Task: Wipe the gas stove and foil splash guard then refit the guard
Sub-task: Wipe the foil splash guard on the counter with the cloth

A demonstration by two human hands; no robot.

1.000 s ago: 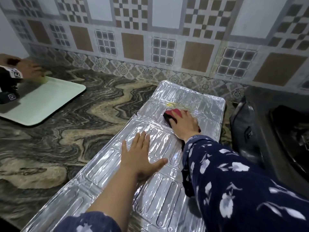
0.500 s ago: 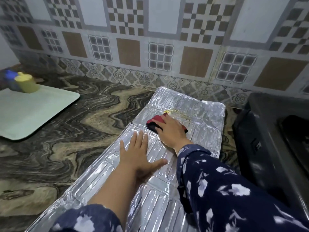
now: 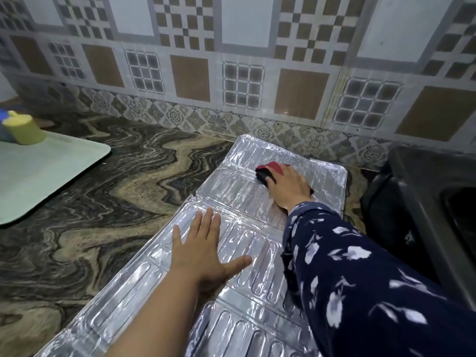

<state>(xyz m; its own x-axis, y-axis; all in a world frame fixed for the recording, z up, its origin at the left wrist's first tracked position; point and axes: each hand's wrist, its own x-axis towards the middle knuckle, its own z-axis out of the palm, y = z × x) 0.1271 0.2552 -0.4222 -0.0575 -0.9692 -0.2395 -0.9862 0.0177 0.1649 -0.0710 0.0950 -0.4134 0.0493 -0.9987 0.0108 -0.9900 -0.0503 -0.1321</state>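
Observation:
The silver foil splash guard [image 3: 239, 191] lies flat and unfolded on the marbled counter, running from the near edge toward the tiled wall. My left hand [image 3: 203, 251] presses flat on its middle panel, fingers spread. My right hand [image 3: 288, 189] rests on the far panel, pressing down on a red and black cloth [image 3: 268, 171] that sticks out past the fingers. The black gas stove [image 3: 422, 207] stands at the right, just beside the guard, partly cut off by the frame.
A pale green tray [image 3: 46, 176] sits at the left on the counter [image 3: 123, 197], with a yellow cup [image 3: 24, 130] and something blue on its far corner. The patterned tile wall [image 3: 242, 73] closes off the back.
My right hand slid the cloth along the far foil panel, left and then back right and farther. My left hand stayed flat. Another person's hands at the tray left, leaving the yellow cup.

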